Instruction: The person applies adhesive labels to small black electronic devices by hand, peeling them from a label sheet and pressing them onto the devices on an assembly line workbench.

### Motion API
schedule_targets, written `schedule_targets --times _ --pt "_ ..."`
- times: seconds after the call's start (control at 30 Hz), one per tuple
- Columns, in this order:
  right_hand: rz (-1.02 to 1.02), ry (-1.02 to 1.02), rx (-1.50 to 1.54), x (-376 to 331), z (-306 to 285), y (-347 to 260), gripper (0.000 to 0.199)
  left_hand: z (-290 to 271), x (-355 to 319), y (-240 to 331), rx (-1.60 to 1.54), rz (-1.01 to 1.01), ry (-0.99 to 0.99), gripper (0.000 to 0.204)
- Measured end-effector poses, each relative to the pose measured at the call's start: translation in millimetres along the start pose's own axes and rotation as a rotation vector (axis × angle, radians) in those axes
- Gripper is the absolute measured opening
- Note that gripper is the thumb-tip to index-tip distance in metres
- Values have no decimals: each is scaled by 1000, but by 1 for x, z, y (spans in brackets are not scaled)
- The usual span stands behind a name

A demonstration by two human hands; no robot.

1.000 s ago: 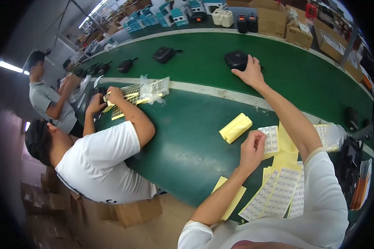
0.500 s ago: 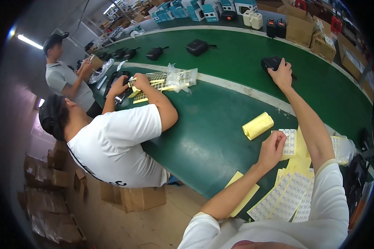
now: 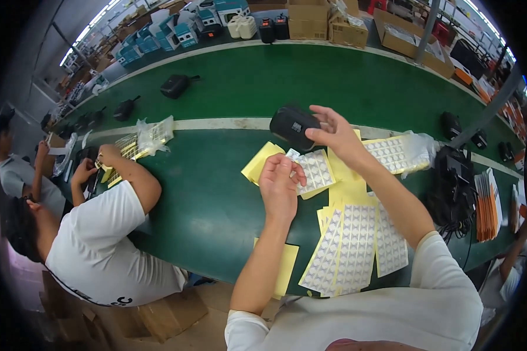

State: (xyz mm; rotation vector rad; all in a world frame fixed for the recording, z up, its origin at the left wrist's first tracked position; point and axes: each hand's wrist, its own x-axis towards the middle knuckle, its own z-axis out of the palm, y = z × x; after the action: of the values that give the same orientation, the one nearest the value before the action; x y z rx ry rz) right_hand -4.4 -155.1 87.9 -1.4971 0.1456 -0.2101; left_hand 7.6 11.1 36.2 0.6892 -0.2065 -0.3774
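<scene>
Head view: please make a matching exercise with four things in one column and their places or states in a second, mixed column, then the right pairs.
Things:
1. black device
2. left hand
3. yellow-backed sticker sheets
4. cardboard boxes

Places or states:
A. flat on the green table, near the person's body
B. behind the far edge of the belt
C. held up in the right hand
D. over a sticker sheet

Pairs: 1-C, 2-D, 3-A, 4-B

Workers are sitting along a factory assembly line: a green conveyor belt (image 3: pixel 357 82) is running beyond the hands, with stacked cardboard boxes (image 3: pixel 307 20) behind it.
</scene>
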Motion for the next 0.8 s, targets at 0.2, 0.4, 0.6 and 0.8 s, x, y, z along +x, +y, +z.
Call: schedule_targets --times 0.2,0.4,0.6,0.8 --pt "-104 45 -56 -21 12 21 76 6 -2 0 -3 12 125 10" --pt "-74 55 8 -27 18 29 74 1 -2 -1 43 27 143 12" --pt "-49 77 102 -29 21 33 74 0 0 -4 80 27 159 12" --pt "-119 104 46 -28 19 43 72 2 0 -6 85 21 189 10"
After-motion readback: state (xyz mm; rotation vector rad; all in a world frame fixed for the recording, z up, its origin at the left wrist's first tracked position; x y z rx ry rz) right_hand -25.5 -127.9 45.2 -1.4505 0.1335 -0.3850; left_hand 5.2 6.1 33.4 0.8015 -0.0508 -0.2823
